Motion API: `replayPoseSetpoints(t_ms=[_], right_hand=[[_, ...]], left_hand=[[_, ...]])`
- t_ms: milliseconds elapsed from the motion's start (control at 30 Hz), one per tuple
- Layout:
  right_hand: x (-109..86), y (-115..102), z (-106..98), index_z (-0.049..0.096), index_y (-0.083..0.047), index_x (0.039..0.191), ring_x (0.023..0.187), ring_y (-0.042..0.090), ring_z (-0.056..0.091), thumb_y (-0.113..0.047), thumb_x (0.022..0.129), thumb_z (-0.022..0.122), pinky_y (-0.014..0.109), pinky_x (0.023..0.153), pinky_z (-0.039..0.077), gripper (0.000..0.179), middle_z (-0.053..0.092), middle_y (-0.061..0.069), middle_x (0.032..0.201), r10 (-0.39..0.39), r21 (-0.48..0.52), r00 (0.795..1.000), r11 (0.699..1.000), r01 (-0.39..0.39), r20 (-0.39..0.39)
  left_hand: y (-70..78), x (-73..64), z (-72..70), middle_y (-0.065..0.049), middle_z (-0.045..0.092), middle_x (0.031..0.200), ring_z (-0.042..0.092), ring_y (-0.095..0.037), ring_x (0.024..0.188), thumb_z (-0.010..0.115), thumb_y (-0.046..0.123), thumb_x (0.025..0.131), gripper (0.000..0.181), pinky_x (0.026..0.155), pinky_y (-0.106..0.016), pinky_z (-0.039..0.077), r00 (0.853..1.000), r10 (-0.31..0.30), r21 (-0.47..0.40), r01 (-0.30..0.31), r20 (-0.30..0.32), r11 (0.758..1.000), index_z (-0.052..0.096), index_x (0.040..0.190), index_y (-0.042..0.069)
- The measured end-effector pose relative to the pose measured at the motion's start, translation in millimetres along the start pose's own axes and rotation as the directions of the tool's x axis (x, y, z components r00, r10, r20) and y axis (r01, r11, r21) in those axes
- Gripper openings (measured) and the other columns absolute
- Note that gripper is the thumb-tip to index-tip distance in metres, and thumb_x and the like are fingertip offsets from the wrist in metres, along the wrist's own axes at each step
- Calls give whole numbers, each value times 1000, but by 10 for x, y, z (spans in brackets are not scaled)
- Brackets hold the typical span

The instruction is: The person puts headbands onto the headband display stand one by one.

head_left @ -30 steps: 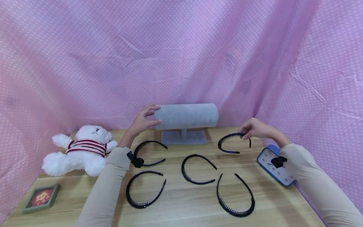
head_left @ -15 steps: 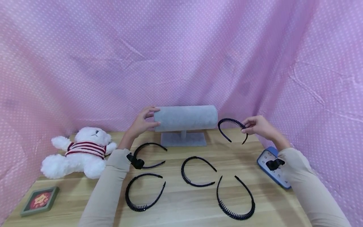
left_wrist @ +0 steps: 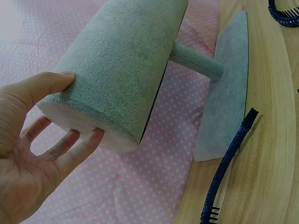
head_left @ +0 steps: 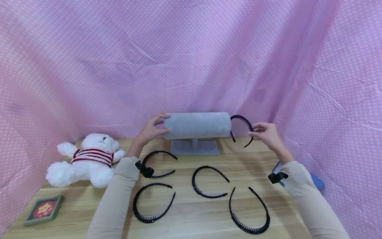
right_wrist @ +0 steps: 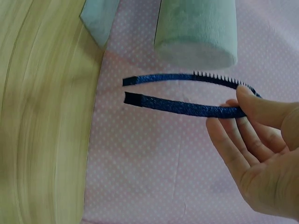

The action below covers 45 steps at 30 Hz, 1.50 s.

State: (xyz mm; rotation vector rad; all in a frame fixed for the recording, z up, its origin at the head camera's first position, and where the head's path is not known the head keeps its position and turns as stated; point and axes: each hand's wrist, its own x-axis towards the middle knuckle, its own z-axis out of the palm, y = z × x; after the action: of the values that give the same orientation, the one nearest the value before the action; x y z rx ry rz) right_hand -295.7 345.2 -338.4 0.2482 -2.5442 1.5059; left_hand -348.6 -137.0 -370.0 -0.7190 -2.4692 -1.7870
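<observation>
Wood tabletop [head_left: 197, 217] | pink dotted cloth [head_left: 191, 66] behind | right hand [head_left: 266, 136] holds headband [right_wrist: 182, 106]

No text, label, brand or number could be read in any view. The green frame [head_left: 58, 206] showed only a yellow star-like figure [head_left: 44, 208] on red, and the blue object [head_left: 317, 182] was mostly hidden behind the right sleeve [head_left: 304, 196].

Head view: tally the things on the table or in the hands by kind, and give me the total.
Toothed headbands: 5
Cylindrical display stand: 1
Plush bear: 1
Framed star picture: 1
Blue-edged object, mostly hidden by the sleeve: 1
Total: 9
</observation>
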Motion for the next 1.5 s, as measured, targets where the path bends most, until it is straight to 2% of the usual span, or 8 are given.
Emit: replayPoseSetpoints(t_ms=[100,233,433,667,733,933,1400,1500], right_hand=[[13,-23,74,60,20,120,74,-5,66,2,88,76,25,71,63,40,73,-7,86,-18,5,999,1000,18,-40],[46,-55,168,59,21,121,72,-7,65,3,88,75,20,68,62,41,68,-15,80,-13,38,996,999,16,-88],[108,-46,293,59,22,119,72,-6,65,5,87,76,18,68,61,40,66,-16,77,-25,129,991,991,41,-128],[176,12,399,70,2,101,73,0,70,6,84,78,24,70,62,19,72,-7,80,-83,309,990,944,115,-115],[201,24,431,69,5,103,73,2,71,7,84,78,25,71,63,21,72,-6,80,-71,337,991,935,106,-115],[257,19,528,55,25,120,73,-1,69,10,87,73,28,74,63,40,69,-12,78,-36,296,993,953,67,-108],[317,35,660,61,20,120,73,-1,68,5,88,75,34,75,64,37,68,-15,80,-63,222,997,972,72,-47],[318,43,669,61,20,120,73,-1,68,6,88,74,30,74,64,37,68,-14,80,-68,226,997,971,77,-43]], left_hand=[[-4,0,-4,-5,20,169,32,-41,149,76,11,92,60,94,-57,58,1000,-5,-12,5,9,1000,52,147,10],[-8,1,-15,-6,20,169,31,-40,149,75,12,93,60,98,-58,56,1000,-8,-10,8,11,1000,51,148,10],[-15,-3,-25,-6,19,169,31,-40,150,74,11,94,60,100,-58,54,1000,-14,-10,14,11,1000,50,148,9],[-21,-5,-17,-5,18,169,29,-40,151,74,9,94,60,95,-58,57,1000,-25,-33,26,19,999,49,148,9],[-24,-2,-13,-4,18,169,28,-40,151,74,9,94,60,95,-58,57,999,-30,-42,31,22,999,49,148,10],[-32,21,-7,-5,19,169,29,-40,150,75,11,93,60,96,-56,57,999,-27,-37,27,18,999,51,148,11],[-22,25,-8,-4,20,169,31,-40,150,76,10,92,60,93,-55,59,1000,-24,-32,25,14,999,51,147,11],[-10,23,-9,-5,19,169,31,-40,149,76,10,92,60,92,-55,59,1000,-24,-34,24,14,999,51,147,11]])
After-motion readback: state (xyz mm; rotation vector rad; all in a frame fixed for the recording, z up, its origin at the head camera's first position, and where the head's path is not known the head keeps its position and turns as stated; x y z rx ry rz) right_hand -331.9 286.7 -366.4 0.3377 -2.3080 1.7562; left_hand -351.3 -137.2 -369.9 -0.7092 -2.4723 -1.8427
